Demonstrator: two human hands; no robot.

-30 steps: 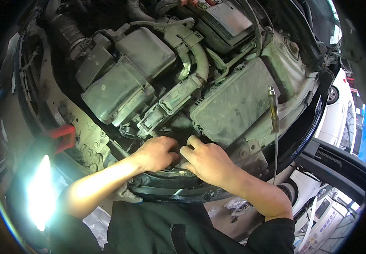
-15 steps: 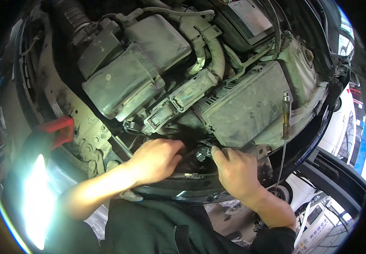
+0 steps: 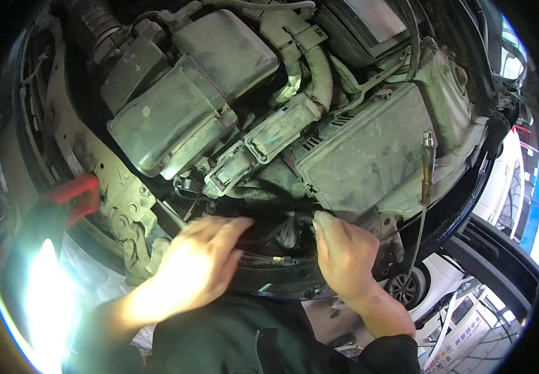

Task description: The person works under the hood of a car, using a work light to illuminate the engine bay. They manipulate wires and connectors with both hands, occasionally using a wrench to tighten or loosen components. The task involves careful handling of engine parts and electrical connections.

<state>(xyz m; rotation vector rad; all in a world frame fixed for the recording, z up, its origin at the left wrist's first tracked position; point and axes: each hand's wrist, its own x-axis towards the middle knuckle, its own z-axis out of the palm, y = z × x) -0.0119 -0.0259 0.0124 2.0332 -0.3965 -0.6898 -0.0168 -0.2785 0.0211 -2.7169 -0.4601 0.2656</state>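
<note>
My right hand point(image 3: 346, 254) is closed in a pinch at the front of a car's engine bay, gripping the end of a black corrugated wiring harness point(image 3: 305, 216). Beside it, a dark blurred piece point(image 3: 287, 234) hangs in the shadowed gap; its kind is unclear. My left hand point(image 3: 204, 258) hovers left of that gap, fingers stretched out and thumb apart, with nothing seen in it. Above the hands lie a ribbed conduit point(image 3: 254, 194) and a grey connector housing point(image 3: 229, 169). My right fingertips are partly hidden behind the hand.
A black box with a lid point(image 3: 363, 156) and a large dusty engine-side housing point(image 3: 170, 118) fill the bay. A screwdriver point(image 3: 427, 174) with an amber handle stands on the right. At left are a bright lamp point(image 3: 51, 299) and a red bracket-shaped part point(image 3: 82, 196). The front crossmember point(image 3: 282, 268) runs below.
My left hand has drawn back left and its fingers have straightened. The right hand stays near the same spot, now on the corrugated harness where a black connector showed before. The view has shifted slightly.
</note>
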